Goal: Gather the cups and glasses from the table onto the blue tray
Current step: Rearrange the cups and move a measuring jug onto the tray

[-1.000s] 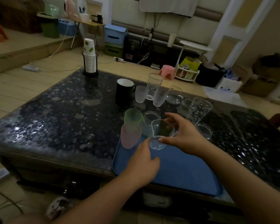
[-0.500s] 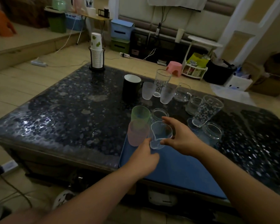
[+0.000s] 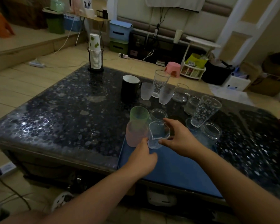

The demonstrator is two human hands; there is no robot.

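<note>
On the dark speckled table (image 3: 58, 110), a small clear glass (image 3: 158, 135) is held upright over the far left of the blue tray (image 3: 181, 172), pinched from the right by the right hand (image 3: 179, 139), while the left hand (image 3: 142, 157) touches its near side with loosely curled fingers.

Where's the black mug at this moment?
In the head view the black mug stands on the table beyond the blue tray, left of centre, leftmost of the far row, right beside a frosted cup.

Left hand (image 3: 142, 156) covers its own fingertips; blue tray (image 3: 181, 172) far edge behind cups.
</note>
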